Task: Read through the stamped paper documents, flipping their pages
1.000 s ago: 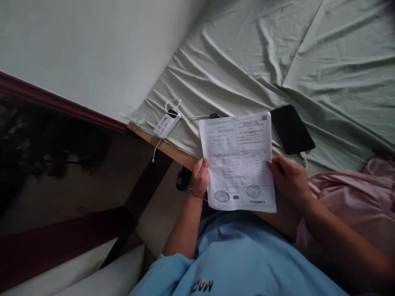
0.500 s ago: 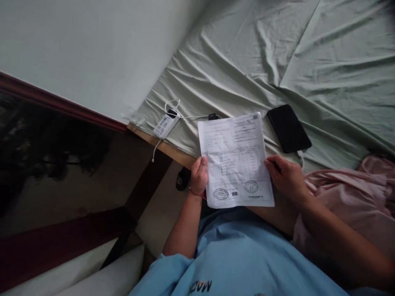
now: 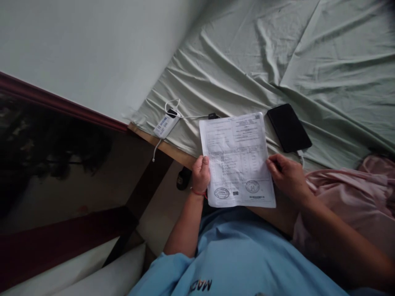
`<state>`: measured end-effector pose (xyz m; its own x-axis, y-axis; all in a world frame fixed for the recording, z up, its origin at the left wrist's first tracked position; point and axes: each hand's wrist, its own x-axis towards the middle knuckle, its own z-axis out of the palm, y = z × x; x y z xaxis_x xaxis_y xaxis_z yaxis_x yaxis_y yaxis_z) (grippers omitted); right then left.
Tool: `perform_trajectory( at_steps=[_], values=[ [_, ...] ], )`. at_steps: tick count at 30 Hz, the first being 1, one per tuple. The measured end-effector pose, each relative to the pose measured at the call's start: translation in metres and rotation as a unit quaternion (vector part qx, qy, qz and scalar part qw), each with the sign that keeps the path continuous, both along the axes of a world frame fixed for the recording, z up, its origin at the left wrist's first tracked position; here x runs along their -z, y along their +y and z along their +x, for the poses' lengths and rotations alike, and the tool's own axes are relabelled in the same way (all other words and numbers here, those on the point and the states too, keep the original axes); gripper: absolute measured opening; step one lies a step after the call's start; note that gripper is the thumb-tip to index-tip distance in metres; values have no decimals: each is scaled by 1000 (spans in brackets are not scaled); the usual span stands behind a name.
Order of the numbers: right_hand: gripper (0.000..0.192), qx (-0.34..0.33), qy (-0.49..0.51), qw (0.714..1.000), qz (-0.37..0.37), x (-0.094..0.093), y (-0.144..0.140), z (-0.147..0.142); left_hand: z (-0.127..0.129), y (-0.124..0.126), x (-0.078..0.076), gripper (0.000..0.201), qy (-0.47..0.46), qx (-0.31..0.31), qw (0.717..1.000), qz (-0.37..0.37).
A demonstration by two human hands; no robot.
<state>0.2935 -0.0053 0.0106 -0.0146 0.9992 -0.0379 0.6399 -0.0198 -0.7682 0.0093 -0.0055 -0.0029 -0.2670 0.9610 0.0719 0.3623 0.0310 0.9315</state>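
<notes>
A white printed sheet of paper (image 3: pixel 236 160) is held up in front of me, print side showing, with two round stamps and a barcode near its lower edge. Fold creases run over it. My left hand (image 3: pixel 201 173) is closed on its left edge, thumb on top; a red string circles that wrist. On the right edge, my right hand (image 3: pixel 285 174) pinches the same sheet between thumb and bent fingers. Just beyond the right hand lies a black tablet or large phone (image 3: pixel 289 128), with a white cable plugged into its near end.
A pale green sheet (image 3: pixel 228 82) covers the bed, wrinkled. A white power strip (image 3: pixel 166 124) with a cable sits at its wooden edge (image 3: pixel 177 153). Behind the paper is a small black object (image 3: pixel 212 116). Pink cloth (image 3: pixel 348 197) lies at right; the wall (image 3: pixel 92 53) rises at left.
The paper and both hands have shifted very slightly to the right. Both hands keep their grip on it, and the things on the bed stay where they were.
</notes>
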Motion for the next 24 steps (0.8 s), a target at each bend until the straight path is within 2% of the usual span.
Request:
perform_trajectory(
  at_steps=[4, 8, 11, 15, 20, 24],
  values=[
    [28, -8, 5, 1000, -9, -1, 2, 0, -2, 1, 0, 53, -30, 5, 1000, 0],
    [27, -14, 35, 999, -25, -1, 2, 1, -4, 0, 7, 49, -40, 14, 999, -2],
    [27, 3, 66, 997, -38, -1, 1, 2, -6, 0, 10, 47, -45, 19, 999, -9],
    [30, 35, 114, 992, -48, 1, -2, 2, -6, 1, 7, 45, -39, 32, 998, -26],
    [29, 53, 141, 987, -55, 6, -2, 2, -5, -1, 0, 44, 18, 77, 995, -57],
    [27, 51, 124, 990, -37, 7, -2, 1, -3, -4, -4, 40, 100, 69, 991, -49]
  ],
)
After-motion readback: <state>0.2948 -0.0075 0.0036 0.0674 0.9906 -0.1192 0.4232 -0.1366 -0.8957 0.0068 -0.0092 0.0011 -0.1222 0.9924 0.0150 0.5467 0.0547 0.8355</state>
